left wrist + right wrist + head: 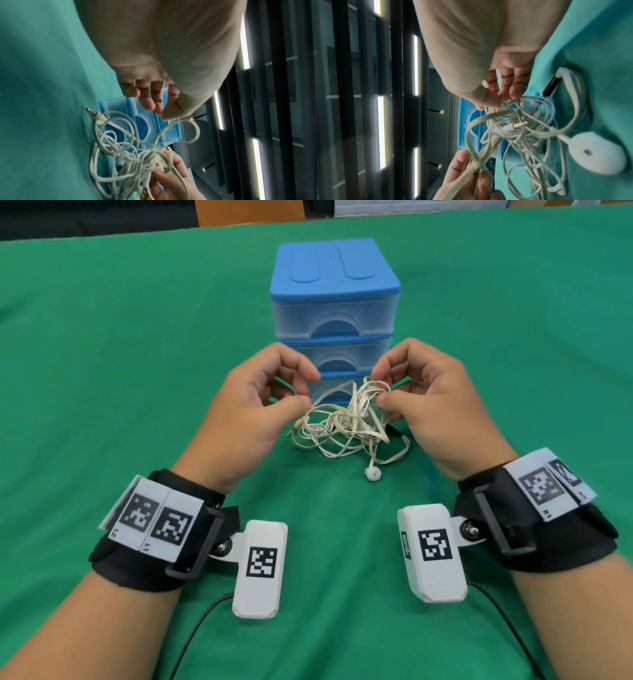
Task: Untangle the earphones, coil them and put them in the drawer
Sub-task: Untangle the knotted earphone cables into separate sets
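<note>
The green worktop (120,371) spreads under both my hands, and the blue three-drawer plastic cabinet (334,292) stands just beyond my fingertips, its drawers closed. Between my hands the tangled white earphones (346,422) are lifted partly off the cloth, the lower loops and one earbud (372,473) lying on it nearer my wrists. My right hand (442,405) pinches the knot at its top, while my left hand (246,409) pinches a flat strand running out from it.
</note>
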Demonstrator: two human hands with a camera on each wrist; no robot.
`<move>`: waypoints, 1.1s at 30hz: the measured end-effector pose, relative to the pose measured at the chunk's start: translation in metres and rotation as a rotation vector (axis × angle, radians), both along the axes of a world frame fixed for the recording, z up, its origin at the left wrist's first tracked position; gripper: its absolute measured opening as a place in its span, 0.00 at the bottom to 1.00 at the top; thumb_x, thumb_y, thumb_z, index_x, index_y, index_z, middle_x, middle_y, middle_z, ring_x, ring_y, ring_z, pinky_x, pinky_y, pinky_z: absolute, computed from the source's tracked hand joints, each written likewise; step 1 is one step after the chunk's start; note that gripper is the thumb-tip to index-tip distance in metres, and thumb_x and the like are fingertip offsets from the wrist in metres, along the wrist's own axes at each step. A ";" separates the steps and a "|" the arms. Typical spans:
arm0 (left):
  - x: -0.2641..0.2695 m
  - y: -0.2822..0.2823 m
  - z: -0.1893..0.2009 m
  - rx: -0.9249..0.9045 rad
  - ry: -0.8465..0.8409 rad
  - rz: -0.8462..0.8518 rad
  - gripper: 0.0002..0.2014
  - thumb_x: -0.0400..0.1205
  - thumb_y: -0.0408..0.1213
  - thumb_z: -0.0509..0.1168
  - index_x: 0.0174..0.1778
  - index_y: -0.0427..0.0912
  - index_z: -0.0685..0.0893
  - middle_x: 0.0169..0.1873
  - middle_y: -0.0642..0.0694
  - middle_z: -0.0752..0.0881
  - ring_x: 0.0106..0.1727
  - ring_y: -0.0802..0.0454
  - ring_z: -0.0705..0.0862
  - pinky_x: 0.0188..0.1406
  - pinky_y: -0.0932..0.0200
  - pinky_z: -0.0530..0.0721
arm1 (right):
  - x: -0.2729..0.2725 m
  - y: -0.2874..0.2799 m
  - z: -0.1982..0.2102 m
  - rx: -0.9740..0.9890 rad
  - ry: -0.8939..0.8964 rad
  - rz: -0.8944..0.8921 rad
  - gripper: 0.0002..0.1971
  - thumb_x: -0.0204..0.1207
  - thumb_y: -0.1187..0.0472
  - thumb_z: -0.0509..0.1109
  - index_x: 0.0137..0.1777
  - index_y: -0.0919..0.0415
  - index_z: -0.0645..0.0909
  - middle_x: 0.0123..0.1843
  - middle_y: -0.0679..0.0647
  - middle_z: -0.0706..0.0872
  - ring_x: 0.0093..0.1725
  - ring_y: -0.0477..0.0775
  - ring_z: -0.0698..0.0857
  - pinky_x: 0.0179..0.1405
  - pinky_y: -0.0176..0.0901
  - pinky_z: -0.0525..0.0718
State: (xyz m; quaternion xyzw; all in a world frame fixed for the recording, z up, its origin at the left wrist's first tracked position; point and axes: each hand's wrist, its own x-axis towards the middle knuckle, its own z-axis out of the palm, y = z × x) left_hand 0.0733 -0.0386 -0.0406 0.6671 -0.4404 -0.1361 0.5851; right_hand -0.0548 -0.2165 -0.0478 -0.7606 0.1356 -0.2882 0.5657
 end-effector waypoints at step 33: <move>-0.014 -0.009 0.001 -0.035 0.219 0.013 0.05 0.82 0.36 0.71 0.42 0.40 0.84 0.40 0.38 0.90 0.36 0.53 0.88 0.30 0.64 0.81 | -0.003 0.007 0.005 -0.190 0.093 0.137 0.17 0.68 0.55 0.79 0.57 0.44 0.89 0.57 0.58 0.85 0.47 0.54 0.80 0.52 0.33 0.76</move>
